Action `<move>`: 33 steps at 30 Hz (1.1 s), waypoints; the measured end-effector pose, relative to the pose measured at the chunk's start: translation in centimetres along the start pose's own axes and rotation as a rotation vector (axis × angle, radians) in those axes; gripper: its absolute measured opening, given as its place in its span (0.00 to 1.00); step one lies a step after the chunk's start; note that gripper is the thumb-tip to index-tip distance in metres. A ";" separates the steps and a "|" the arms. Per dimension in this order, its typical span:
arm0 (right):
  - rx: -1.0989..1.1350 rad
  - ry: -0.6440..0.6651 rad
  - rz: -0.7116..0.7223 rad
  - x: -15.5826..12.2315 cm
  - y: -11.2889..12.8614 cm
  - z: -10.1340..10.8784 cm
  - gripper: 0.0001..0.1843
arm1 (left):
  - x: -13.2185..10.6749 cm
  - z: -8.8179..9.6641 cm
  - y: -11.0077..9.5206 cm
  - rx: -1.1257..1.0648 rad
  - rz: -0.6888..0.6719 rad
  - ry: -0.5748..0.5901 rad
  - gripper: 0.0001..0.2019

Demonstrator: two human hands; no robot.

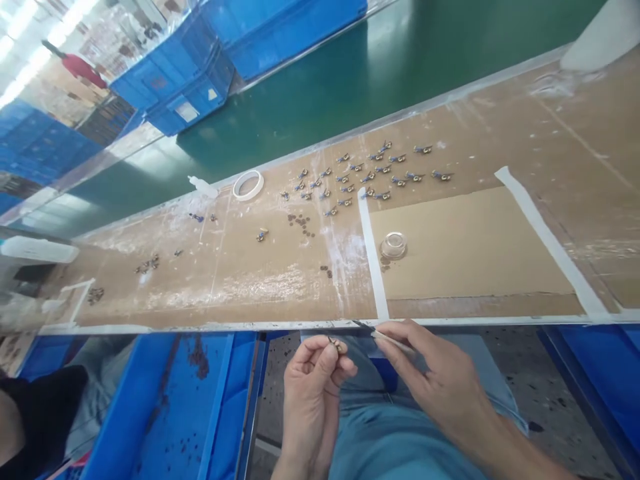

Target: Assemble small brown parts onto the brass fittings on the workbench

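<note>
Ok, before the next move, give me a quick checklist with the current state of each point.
1. Left hand has a grip: ok, the fingertips pinch a small piece.
2. Right hand has a grip: ok, it holds a slim tool, dark tip outward.
3. Tip apart from the piece: ok, a gap shows between them.
4. Piece over the worktop: not ok, it shows just off the near edge.
5. Clear cup on the cardboard sheet: ok, near the left tape strip.
6. Cup contents: cannot tell.
</note>
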State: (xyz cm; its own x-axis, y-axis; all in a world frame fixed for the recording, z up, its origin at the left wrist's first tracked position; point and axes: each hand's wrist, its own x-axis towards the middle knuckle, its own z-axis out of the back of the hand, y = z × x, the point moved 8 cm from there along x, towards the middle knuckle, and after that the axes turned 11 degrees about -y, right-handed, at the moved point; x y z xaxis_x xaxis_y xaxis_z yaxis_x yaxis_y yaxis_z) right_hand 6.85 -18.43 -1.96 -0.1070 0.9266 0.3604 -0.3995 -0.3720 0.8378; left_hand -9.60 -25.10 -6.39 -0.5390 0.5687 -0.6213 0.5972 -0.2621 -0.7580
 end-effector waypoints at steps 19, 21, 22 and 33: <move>-0.476 -0.447 0.092 7.8 -7.7 9.1 0.10 | 1.9 -16.2 -9.0 0.841 -0.889 0.268 0.08; -0.450 -0.454 0.089 7.6 -7.7 9.2 0.10 | 2.0 -17.1 -9.0 0.946 -0.954 0.265 0.09; -0.434 -0.455 0.080 7.6 -7.7 9.2 0.10 | 2.0 -17.4 -8.9 0.994 -0.980 0.261 0.09; -0.347 -0.437 0.009 7.9 -8.3 9.5 0.11 | 0.9 -19.7 -8.9 1.260 -1.187 0.225 0.07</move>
State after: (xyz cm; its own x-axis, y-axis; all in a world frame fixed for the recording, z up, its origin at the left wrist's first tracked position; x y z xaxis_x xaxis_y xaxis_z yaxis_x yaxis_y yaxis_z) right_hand 18.00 -8.50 -2.14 0.2463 0.7869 0.5658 -0.6849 -0.2717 0.6760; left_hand -3.70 -6.86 3.67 -0.1531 0.9441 0.2920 -0.8730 0.0093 -0.4876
